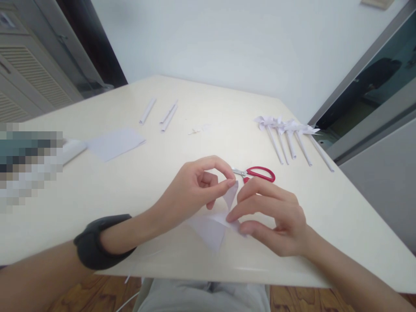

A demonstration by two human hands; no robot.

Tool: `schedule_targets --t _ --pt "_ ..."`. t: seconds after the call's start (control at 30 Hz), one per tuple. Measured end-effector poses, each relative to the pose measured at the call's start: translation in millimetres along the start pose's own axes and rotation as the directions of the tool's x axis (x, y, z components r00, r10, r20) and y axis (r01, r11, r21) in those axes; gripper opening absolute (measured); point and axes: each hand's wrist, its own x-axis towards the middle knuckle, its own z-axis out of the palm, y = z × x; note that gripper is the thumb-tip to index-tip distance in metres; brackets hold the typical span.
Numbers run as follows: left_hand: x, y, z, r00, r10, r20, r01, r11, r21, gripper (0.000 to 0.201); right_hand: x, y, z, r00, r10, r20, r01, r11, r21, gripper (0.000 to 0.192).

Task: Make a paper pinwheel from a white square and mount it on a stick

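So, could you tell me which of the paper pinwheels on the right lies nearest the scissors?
The leftmost pinwheel: its stick ends just above the red-handled scissors, while the other four lie farther right.

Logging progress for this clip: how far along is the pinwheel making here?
Done: five pinwheels lie in a row at the far right. In hand: the left hand lifts a flap of the paper while the right hand pins it down; scissors lie just behind. Left: three sticks and a sheet lie unused at the far left.
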Motion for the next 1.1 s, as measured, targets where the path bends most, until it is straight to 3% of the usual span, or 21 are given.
schedule_targets --t 0.13,0.23,0.43,0.57,1.1 --pt "0 2 0.0 1.000 -0.029 -0.009 0.029 1.000 0.010 0.017 -3 3 7 0.986 -0.148 0.076 0.164 0.936 -0.311 0.013" --pt "-1 2 -0.1 0.996 -0.079 -0.028 0.081 0.994 0.076 0.018 -6 6 11 0.980 -0.175 0.094 0.199 0.869 -0.453 0.006" --pt "-3 1 -0.1 0.996 -0.087 0.005 0.086 0.991 0.105 0.013 -7 10 13 0.992 -0.116 -0.045 0.083 0.886 -0.457 0.021" --pt "-2 2 0.1 0.998 -0.062 0.013 0.061 0.996 0.072 0.016 -8 12 15 0.996 -0.057 -0.072 0.022 0.909 -0.416 0.027" --pt "-4 5 2.4 0.999 0.018 0.051 -0.020 0.999 0.042 0.010 -11 7 22 0.983 -0.179 -0.043 0.131 0.845 -0.518 0.020"
